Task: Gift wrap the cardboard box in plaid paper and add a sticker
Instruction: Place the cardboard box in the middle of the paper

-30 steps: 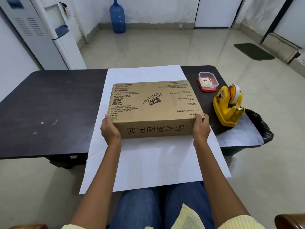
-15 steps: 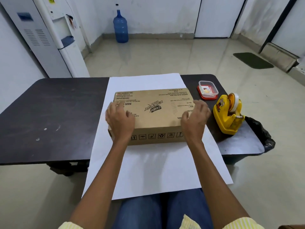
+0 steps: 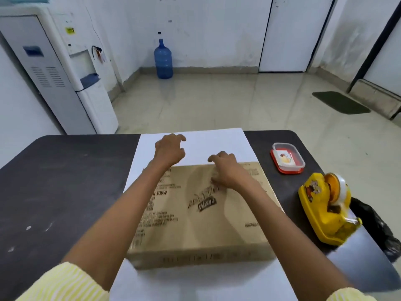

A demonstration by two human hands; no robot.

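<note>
Item: brown printed cardboard box (image 3: 217,224), lying flat on a large white paper sheet (image 3: 217,144) (plain side up) spread across the dark table (image 3: 65,181).
Left hand (image 3: 170,152): above the paper past the box's far edge, fingers loosely curled, holding nothing.
Right hand (image 3: 227,170): at the box's far edge, loosely curled, likewise empty.
Yellow plastic tape dispenser (image 3: 321,207): on the table, right of the box.

Dark table (image 3: 65,181): white paper sheet (image 3: 206,144), lidded container (image 3: 287,158), yellow tape dispenser (image 3: 321,209).

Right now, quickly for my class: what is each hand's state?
Left hand: open, loosely curled over the paper, holding nothing.
Right hand: open, over the cardboard box, holding nothing.
</note>
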